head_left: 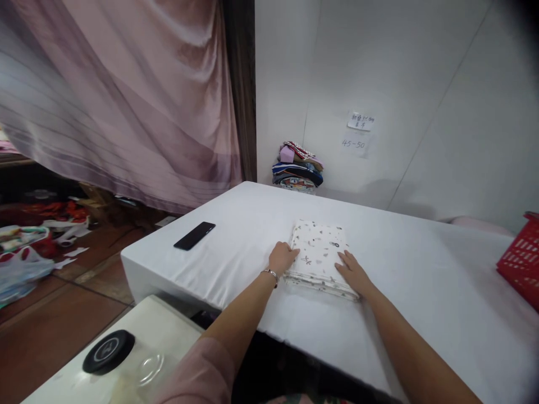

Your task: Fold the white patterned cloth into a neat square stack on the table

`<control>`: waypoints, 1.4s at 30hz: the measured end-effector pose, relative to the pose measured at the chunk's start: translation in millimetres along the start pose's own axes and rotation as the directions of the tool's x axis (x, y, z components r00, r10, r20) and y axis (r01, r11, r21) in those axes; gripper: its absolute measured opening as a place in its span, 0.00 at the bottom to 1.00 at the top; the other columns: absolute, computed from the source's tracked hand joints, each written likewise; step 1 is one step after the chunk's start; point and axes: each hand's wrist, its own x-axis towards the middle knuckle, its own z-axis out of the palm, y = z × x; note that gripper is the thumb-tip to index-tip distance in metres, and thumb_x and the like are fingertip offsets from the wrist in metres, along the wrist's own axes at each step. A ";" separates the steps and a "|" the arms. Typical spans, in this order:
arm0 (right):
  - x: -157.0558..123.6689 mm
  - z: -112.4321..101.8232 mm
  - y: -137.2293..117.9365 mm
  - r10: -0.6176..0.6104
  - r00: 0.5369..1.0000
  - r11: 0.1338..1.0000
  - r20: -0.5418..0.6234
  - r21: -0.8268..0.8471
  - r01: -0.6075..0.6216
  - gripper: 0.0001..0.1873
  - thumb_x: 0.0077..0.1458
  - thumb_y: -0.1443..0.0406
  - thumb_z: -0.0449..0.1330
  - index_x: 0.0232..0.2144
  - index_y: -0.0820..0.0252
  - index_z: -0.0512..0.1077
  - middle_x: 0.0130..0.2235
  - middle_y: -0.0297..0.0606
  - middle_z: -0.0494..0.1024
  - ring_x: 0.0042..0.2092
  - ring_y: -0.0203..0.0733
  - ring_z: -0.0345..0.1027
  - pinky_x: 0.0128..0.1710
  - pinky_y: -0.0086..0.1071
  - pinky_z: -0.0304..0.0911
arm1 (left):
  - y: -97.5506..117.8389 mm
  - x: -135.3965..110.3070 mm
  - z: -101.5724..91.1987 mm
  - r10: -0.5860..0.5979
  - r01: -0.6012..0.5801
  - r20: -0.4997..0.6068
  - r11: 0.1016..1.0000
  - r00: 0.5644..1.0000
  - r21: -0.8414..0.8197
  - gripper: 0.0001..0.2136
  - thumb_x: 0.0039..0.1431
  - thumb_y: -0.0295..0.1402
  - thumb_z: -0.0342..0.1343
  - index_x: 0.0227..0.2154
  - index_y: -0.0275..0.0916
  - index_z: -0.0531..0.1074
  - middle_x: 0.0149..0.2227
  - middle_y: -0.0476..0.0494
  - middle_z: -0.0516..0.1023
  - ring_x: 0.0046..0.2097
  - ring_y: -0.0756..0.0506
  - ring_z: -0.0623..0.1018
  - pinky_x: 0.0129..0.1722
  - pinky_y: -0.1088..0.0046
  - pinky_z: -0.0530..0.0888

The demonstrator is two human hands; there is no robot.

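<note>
A folded white cloth (318,249) with a small grey and black print lies in several layers on the white-covered table (421,264). My left hand (283,258), a bracelet at its wrist, is closed at the left edge of the cloth, its thumb reaching onto the top layer. On the opposite side my right hand (353,274) rests on the right edge, its fingers apart and flat against the print. The undersides of both hands are hidden.
A black phone (195,235) lies toward the table's left end. Folded fabrics (297,168) are stacked beyond the far edge. A red basket (522,258) stands at the right. Front left, a pale surface (168,320) carries a round black object (108,352). A pink curtain (168,84) hangs behind.
</note>
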 end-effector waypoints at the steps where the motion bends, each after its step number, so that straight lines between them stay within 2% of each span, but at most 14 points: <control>1: -1.1 -0.6 3.3 0.000 1.000 0.999 -0.018 0.046 0.001 0.29 0.49 0.52 0.54 0.53 0.56 0.64 0.62 0.38 0.53 0.62 0.49 0.42 0.60 0.46 0.42 | -0.2 2.3 2.8 0.012 -0.012 0.005 1.000 1.000 0.013 0.11 0.51 0.41 0.52 0.26 0.37 0.69 0.39 0.41 0.72 0.34 0.48 0.72 0.30 0.75 0.62; 6: -8.7 -6.5 8.8 0.111 0.980 0.964 -0.167 0.256 -0.065 0.29 0.48 0.50 0.56 0.52 0.54 0.66 0.62 0.39 0.53 0.58 0.51 0.54 0.55 0.42 0.56 | -12.8 5.8 15.2 0.033 -0.035 -0.056 0.999 0.998 -0.025 0.08 0.54 0.35 0.48 0.25 0.36 0.68 0.36 0.41 0.72 0.35 0.49 0.72 0.31 0.75 0.62; 11: -13.7 -6.6 3.0 0.109 0.984 0.971 -0.144 0.229 -0.074 0.26 0.49 0.53 0.55 0.49 0.56 0.68 0.60 0.38 0.56 0.60 0.49 0.51 0.58 0.41 0.51 | -19.3 7.9 14.9 -0.006 0.005 -0.019 0.997 1.000 -0.074 0.08 0.54 0.35 0.48 0.25 0.37 0.67 0.34 0.43 0.73 0.34 0.48 0.71 0.31 0.75 0.62; 17: -12.6 -2.2 6.7 0.057 0.986 0.977 -0.155 0.213 -0.023 0.25 0.51 0.54 0.54 0.49 0.56 0.68 0.60 0.38 0.58 0.60 0.48 0.51 0.59 0.44 0.49 | 1.0 21.8 8.2 0.075 -0.074 -0.027 0.997 0.997 0.034 0.14 0.53 0.44 0.48 0.26 0.38 0.66 0.37 0.43 0.70 0.34 0.48 0.71 0.29 0.74 0.61; 20: -12.4 -0.7 9.0 0.055 0.985 0.975 -0.163 0.222 -0.017 0.25 0.51 0.53 0.54 0.50 0.55 0.68 0.60 0.38 0.58 0.60 0.48 0.50 0.59 0.44 0.49 | 5.8 29.1 11.6 0.096 -0.092 -0.033 0.989 0.995 0.119 0.11 0.56 0.40 0.47 0.27 0.37 0.66 0.39 0.42 0.70 0.36 0.48 0.72 0.30 0.74 0.62; 23: -13.1 -1.0 7.8 0.044 0.986 0.973 -0.162 0.233 -0.005 0.24 0.52 0.53 0.54 0.49 0.54 0.68 0.60 0.37 0.58 0.60 0.47 0.50 0.59 0.44 0.49 | 2.3 30.8 17.6 0.088 -0.073 -0.083 0.983 0.993 0.168 0.10 0.58 0.35 0.43 0.28 0.37 0.66 0.38 0.41 0.70 0.36 0.48 0.72 0.31 0.73 0.62; 29: -14.8 -2.8 4.9 0.021 0.987 0.976 -0.160 0.219 0.015 0.23 0.52 0.53 0.53 0.49 0.53 0.68 0.59 0.38 0.59 0.59 0.47 0.52 0.57 0.43 0.53 | -3.6 26.9 20.0 0.046 -0.032 -0.115 0.992 0.992 0.126 0.10 0.58 0.37 0.44 0.26 0.38 0.63 0.33 0.43 0.71 0.33 0.48 0.71 0.30 0.73 0.61; 32: -12.5 -4.2 5.3 0.007 0.985 0.990 -0.172 0.139 0.017 0.23 0.53 0.54 0.52 0.49 0.55 0.68 0.59 0.39 0.60 0.59 0.48 0.53 0.56 0.43 0.55 | -2.6 25.8 19.1 0.023 -0.015 -0.121 0.998 0.992 0.069 0.08 0.58 0.38 0.46 0.28 0.39 0.63 0.31 0.46 0.72 0.31 0.48 0.71 0.29 0.73 0.60; 35: -1.8 -9.2 -5.8 -0.084 0.983 0.996 -0.166 -0.035 0.079 0.24 0.55 0.55 0.49 0.52 0.57 0.65 0.61 0.40 0.56 0.61 0.48 0.47 0.58 0.44 0.51 | -1.6 25.0 19.6 0.017 -0.010 -0.127 0.999 0.992 0.051 0.08 0.58 0.38 0.46 0.29 0.40 0.62 0.29 0.47 0.72 0.30 0.48 0.71 0.28 0.74 0.60; 39: 30.7 -18.9 -46.6 -0.274 0.959 0.933 -0.073 -0.262 0.246 0.27 0.58 0.56 0.45 0.57 0.60 0.57 0.63 0.42 0.47 0.64 0.47 0.35 0.60 0.45 0.42 | -1.9 25.4 20.9 0.011 -0.005 -0.131 0.999 0.991 0.051 0.07 0.58 0.37 0.45 0.27 0.40 0.61 0.28 0.48 0.71 0.29 0.48 0.70 0.28 0.74 0.59; 42: 63.8 -18.6 -73.4 -0.350 0.935 0.880 -0.050 -0.359 0.310 0.29 0.59 0.55 0.42 0.60 0.60 0.50 0.64 0.43 0.42 0.64 0.48 0.30 0.60 0.48 0.38 | -4.0 26.6 21.9 0.002 0.002 -0.120 1.000 0.993 0.030 0.08 0.58 0.37 0.45 0.27 0.41 0.61 0.27 0.48 0.71 0.29 0.48 0.70 0.27 0.74 0.59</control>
